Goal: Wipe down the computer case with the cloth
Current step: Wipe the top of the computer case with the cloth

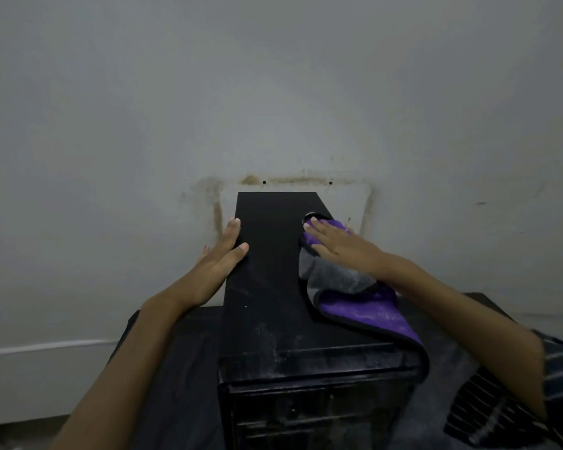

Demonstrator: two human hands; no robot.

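Dusty front edge of the computer case (306,362) needs strokes. The right hand (335,243), its grip released and flat, presses the cloth (355,297) beneath onto the case top; left hand (223,251), fingers straight, steadies the far-left side. Best pull toward the body.
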